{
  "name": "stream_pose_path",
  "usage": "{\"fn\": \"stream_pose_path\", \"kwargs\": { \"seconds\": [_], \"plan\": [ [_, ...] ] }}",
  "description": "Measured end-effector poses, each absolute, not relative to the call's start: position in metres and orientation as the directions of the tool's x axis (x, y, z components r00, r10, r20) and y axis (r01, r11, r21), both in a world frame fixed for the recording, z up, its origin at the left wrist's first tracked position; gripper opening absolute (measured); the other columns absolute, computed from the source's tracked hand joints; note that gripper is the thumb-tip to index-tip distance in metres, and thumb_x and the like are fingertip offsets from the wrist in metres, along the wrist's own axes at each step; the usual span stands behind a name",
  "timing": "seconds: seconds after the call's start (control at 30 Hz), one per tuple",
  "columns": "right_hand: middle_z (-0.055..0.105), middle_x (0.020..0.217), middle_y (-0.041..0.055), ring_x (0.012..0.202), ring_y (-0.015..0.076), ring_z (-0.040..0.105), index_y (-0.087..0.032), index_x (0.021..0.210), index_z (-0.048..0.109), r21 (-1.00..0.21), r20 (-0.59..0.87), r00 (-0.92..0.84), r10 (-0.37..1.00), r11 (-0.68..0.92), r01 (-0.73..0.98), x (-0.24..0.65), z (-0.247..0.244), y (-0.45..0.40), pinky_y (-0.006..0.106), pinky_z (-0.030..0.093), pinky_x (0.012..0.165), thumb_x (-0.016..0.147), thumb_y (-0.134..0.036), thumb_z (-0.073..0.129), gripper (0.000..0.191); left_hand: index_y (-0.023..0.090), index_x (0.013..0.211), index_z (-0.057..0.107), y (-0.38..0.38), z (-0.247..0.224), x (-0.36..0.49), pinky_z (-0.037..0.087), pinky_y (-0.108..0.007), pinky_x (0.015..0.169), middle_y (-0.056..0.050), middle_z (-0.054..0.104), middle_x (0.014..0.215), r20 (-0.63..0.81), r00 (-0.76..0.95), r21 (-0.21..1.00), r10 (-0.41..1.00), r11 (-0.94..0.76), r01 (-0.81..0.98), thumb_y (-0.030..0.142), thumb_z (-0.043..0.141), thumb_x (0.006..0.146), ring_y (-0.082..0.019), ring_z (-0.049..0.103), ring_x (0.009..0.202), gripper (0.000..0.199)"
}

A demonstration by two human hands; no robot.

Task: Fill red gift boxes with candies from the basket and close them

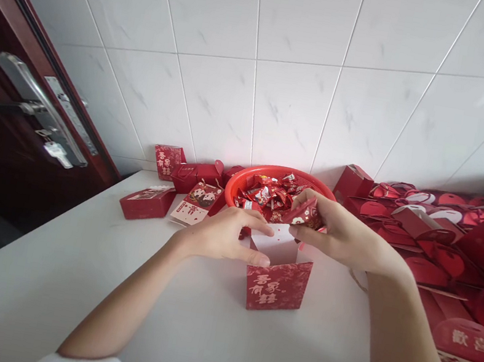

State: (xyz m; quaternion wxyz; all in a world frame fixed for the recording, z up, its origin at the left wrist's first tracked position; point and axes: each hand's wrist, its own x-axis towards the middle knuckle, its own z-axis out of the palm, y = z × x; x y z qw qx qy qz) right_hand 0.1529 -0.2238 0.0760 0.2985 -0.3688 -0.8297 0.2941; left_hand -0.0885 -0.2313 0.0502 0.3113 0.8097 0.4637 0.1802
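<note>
A red cardboard gift box [279, 287] with pale Chinese characters on its front stands upright on the table, its top open and its white inside showing. My left hand [232, 238] grips the box at its left side, thumb at the front edge and fingers at the back. Over the box's back right rim, my right hand [331, 231] is closed round a red candy packet [306, 213] with a cream flower print. Just behind both hands sits a red plastic basket [234, 187] of wrapped candies [263, 194]; my right fingers partly cover it.
Several closed red boxes [147, 202] and a printed card box [201, 202] stand at the back left of the white table [110, 289]. A large heap of red boxes [437, 240] fills the right side. Behind is a tiled wall [293, 103]; a door [13, 122] stands at left.
</note>
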Motion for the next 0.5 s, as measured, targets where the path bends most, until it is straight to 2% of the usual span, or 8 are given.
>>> {"fn": "stream_pose_path", "kwargs": {
  "seconds": [0.17,0.27,0.37,0.5],
  "plan": [
    [0.067,0.074,-0.0016,0.061,0.0146,0.057,-0.022,0.095,0.065,-0.711,0.200,-0.620,0.759,0.547,0.441,0.1486,0.0709,-0.2205,0.025,0.040,0.052,0.084,-0.029,0.065,0.013,0.027,0.122,0.073,-0.2294,0.0499,-0.0891,0.053,-0.034,0.092,-0.005,0.070,0.126,0.027,0.550,0.648,0.834,-0.434,0.626,0.050,0.084,0.071,-0.027,0.065,0.112,0.057],
    [0.072,0.080,0.0008,0.070,0.0166,0.063,-0.022,0.097,0.071,-0.709,0.150,-0.666,0.730,0.549,0.442,0.1468,0.0696,-0.2198,0.025,0.043,0.057,0.081,-0.028,0.070,0.017,0.027,0.121,0.074,-0.2290,0.0499,-0.0890,0.051,-0.035,0.094,-0.004,0.069,0.126,0.038,0.560,0.640,0.828,-0.450,0.623,0.050,0.084,0.071,-0.028,0.063,0.115,0.056],
    [0.073,0.089,0.0021,0.080,0.0176,0.067,-0.024,0.103,0.073,-0.703,0.185,-0.672,0.717,0.575,0.419,0.1476,0.0698,-0.2195,0.024,0.047,0.063,0.082,-0.028,0.070,0.022,0.027,0.123,0.073,-0.2294,0.0510,-0.0887,0.052,-0.035,0.094,-0.005,0.067,0.129,0.011,0.549,0.650,0.836,-0.423,0.631,0.049,0.084,0.071,-0.028,0.064,0.114,0.058],
    [0.074,0.090,0.0018,0.080,0.0171,0.067,-0.024,0.101,0.071,-0.674,0.247,-0.640,0.728,0.603,0.427,0.1517,0.0721,-0.2199,0.025,0.048,0.064,0.089,-0.033,0.064,0.017,0.026,0.125,0.072,-0.2298,0.0507,-0.0887,0.052,-0.035,0.094,-0.006,0.067,0.130,0.002,0.547,0.646,0.837,-0.419,0.638,0.050,0.083,0.073,-0.027,0.065,0.113,0.058]
  ]
}}
